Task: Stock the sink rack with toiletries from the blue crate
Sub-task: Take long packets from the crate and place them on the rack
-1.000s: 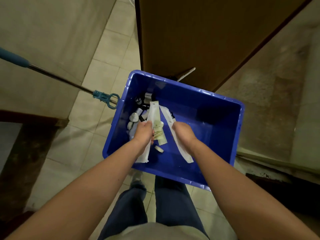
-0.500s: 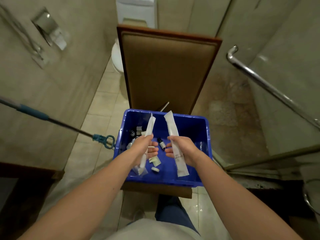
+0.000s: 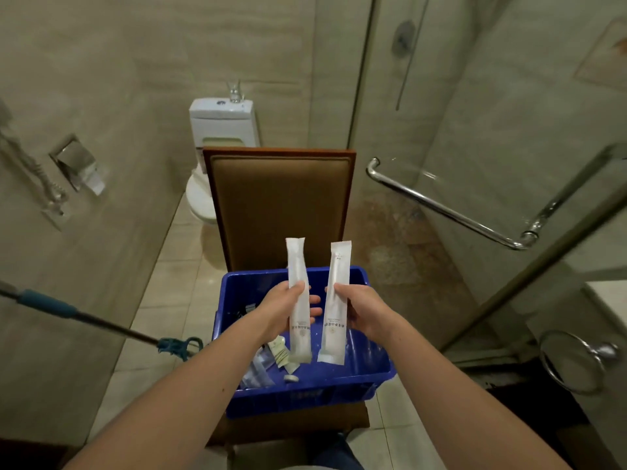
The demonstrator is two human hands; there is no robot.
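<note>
- While both arms reach forward over the blue crate point(image 3: 353, 378), each hand holds one long white sachet upright above it.
- The left hand point(image 3: 285, 308) is closed around the left sachet point(image 3: 298, 300), with the thumb on the front and the fingers point(image 3: 314, 312) behind it; the lower end of the sachet hangs down over the inside of the crate.
- The right hand point(image 3: 359, 310) grips the right sachet point(image 3: 336, 301) in the same way, pinching it at about the middle.
- The two sachets are just beside each other and do not touch; their tops rise above the far rim of the crate.
- Inside the crate, at its left side, lie more toiletries: a pale tube point(image 3: 281, 356), some clear wrapped packets point(image 3: 259, 371) and a small white cap point(image 3: 291, 378).
- The crate sits on the seat of a brown chair point(image 3: 278, 201), whose padded back stands behind the crate.
- Behind the chair is a white toilet point(image 3: 220, 130).
- To the left of the crate a mop handle point(image 3: 84, 317) with a blue grip leans across the tiled floor point(image 3: 169, 300).
- To the right of the crate is a glass shower door with a chrome bar point(image 3: 441, 208).
</note>
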